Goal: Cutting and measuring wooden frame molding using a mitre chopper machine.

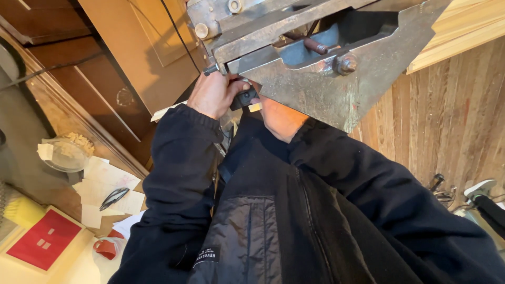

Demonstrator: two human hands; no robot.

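Head view: the person looks down past their own dark fleece sleeves and black quilted vest at a heavy grey metal machine [321,68] that fills the upper middle of the frame, its flat plate worn and rust-flecked, a large bolt [347,64] set in its face; the left hand [214,94] is curled shut, fingers folded around a small black part [243,98] just below the machine's lower edge, knuckles toward the camera; the right hand [281,118] lies just beside it, reaching up beneath the plate; only its back and wrist show, so I cannot tell whether its fingers are spread or closed, nor what they touch; the black part sits between the two hands, close under the metal edge, with a thin black cable [179,37] running up from that spot across a brown wooden panel [137,58]; to the lower left, a table [37,179] carries a clear glass bowl [66,153] holding pale scraps, loose white papers [105,184] with dark glasses [113,198] lying on them, a red card [44,239] and a yellow sponge [21,211]; to the right, the wooden plank floor [452,121] shows.
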